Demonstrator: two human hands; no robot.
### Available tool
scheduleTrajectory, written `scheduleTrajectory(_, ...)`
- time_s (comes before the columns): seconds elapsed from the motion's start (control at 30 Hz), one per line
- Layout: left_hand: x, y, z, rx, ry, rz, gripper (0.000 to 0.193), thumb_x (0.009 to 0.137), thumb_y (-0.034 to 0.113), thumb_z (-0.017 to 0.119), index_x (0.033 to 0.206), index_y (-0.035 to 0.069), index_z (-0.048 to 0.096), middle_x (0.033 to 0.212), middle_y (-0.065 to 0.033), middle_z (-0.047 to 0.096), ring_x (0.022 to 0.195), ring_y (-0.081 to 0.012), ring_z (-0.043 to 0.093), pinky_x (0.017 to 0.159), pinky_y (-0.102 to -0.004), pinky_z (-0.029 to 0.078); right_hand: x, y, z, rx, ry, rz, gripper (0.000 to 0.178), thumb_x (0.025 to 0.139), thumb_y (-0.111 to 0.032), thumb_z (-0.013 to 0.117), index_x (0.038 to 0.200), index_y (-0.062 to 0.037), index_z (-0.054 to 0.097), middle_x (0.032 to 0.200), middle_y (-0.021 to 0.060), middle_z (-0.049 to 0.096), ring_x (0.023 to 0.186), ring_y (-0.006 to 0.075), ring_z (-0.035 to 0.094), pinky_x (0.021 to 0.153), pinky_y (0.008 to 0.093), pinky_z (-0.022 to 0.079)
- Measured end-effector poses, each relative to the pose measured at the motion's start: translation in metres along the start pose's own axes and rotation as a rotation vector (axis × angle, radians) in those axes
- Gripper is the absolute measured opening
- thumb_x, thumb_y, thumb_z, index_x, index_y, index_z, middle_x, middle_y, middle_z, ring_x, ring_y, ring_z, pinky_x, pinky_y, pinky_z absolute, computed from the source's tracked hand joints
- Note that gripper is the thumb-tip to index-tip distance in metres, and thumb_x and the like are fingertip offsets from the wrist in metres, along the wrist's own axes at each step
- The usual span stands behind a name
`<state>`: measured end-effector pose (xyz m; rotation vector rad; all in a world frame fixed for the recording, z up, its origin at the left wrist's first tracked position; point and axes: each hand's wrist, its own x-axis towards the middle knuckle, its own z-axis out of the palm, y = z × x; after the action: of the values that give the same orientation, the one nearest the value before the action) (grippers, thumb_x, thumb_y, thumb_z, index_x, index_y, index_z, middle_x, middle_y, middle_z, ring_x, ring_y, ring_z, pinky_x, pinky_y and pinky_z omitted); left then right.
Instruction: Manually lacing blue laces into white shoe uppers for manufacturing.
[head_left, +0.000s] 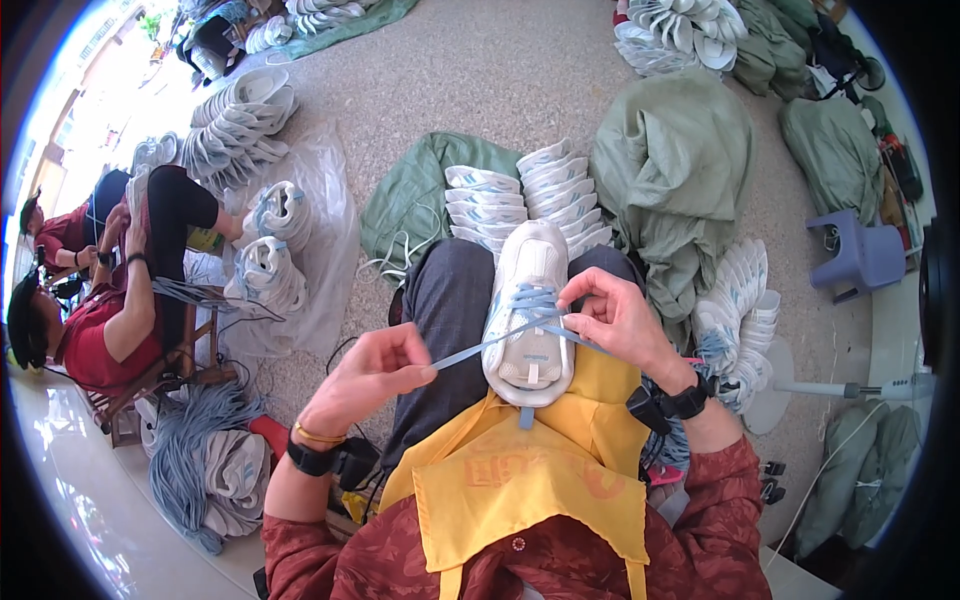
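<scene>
A white sneaker (530, 258) lies across my lap, its toe pointing away from me and its tongue and opening towards me. A flat light-blue shoelace (468, 352) is threaded in rows across its upper. My left hand (370, 375), left of the shoe, is closed in a pinch on one end of that lace and holds it taut. Over the right side of the eyelets, my right hand (618, 318) pinches the lace between thumb and fingertips. Another length of lace passes beneath the right hand. A yellow apron (525, 485) covers my lap below the shoe.
Stacked white shoe uppers (487, 205) stand beyond my knees, with more stacks (738, 310) at right. Green cloth sacks (675, 150) lie behind them. A bundle of blue laces (195, 450) hangs at lower left. Seated co-workers (110, 320) are at left; a purple stool (855, 255) stands right.
</scene>
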<state>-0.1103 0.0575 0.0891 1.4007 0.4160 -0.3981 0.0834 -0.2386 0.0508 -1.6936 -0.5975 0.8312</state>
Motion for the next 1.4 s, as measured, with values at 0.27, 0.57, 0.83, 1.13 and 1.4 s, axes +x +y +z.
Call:
scheduleTrajectory(0.27, -0.012, -0.012, -0.011, -0.065, 0.068, 0.037, 0.018, 0.090, 0.001, 0.075, 0.093, 0.007, 0.058, 0.086, 0.0051, 0.055, 0.078, -0.0029, 0.051, 0.070, -0.0200, 0.040, -0.038, -0.023, 0.011, -0.495, 0.121, -0.085, 0.022, 0.085, -0.003, 0.076, 0.105, -0.0025, 0.067, 0.089, 0.0115, 0.071, 0.060, 0.0189, 0.064, 0.058, 0.0321, 0.051)
scheduleTrajectory(0.57, 0.005, -0.014, -0.014, 0.609, 0.199, 0.284, 0.017, 0.093, 0.001, 0.073, 0.094, 0.004, 0.056, 0.084, 0.0049, 0.053, 0.080, -0.0014, 0.049, 0.065, -0.0223, 0.040, -0.046, -0.010, 0.020, -0.606, 0.292, -0.282, 0.018, 0.086, 0.002, 0.075, 0.104, -0.0006, 0.070, 0.085, 0.0095, 0.069, 0.059, 0.0169, 0.063, 0.055, 0.0296, 0.050)
scheduleTrajectory(0.83, 0.023, -0.012, -0.019, 0.280, 0.191, 0.296, 0.017, 0.093, 0.001, 0.073, 0.095, 0.005, 0.057, 0.081, 0.0057, 0.050, 0.074, -0.0028, 0.042, 0.064, -0.0226, 0.037, -0.049, -0.022, 0.022, -0.642, 0.308, -0.201, 0.022, 0.087, 0.001, 0.072, 0.107, -0.0047, 0.066, 0.092, 0.0103, 0.065, 0.069, 0.0275, 0.069, 0.061, 0.0360, 0.055)
scheduleTrajectory(1.13, 0.029, -0.011, -0.027, 0.720, 0.227, 0.487, 0.015, 0.089, 0.001, 0.075, 0.087, 0.001, 0.060, 0.078, -0.0035, 0.051, 0.070, -0.0107, 0.051, 0.060, -0.0270, 0.040, -0.063, -0.015, 0.010, -0.743, 0.473, -0.306, 0.013, 0.090, 0.002, 0.071, 0.102, -0.0030, 0.070, 0.089, 0.0125, 0.066, 0.076, 0.0327, 0.068, 0.065, 0.0393, 0.054)
scheduleTrajectory(1.4, 0.023, -0.016, -0.033, 1.036, 0.422, 0.846, 0.013, 0.086, -0.003, 0.072, 0.089, -0.001, 0.059, 0.088, -0.0118, 0.055, 0.075, -0.0290, 0.058, 0.067, -0.0375, 0.047, -0.091, -0.001, -0.015, -0.803, 0.583, -0.165, 0.009, 0.094, -0.001, 0.068, 0.102, 0.0004, 0.071, 0.091, 0.0158, 0.071, 0.080, 0.0348, 0.070, 0.070, 0.0391, 0.054)
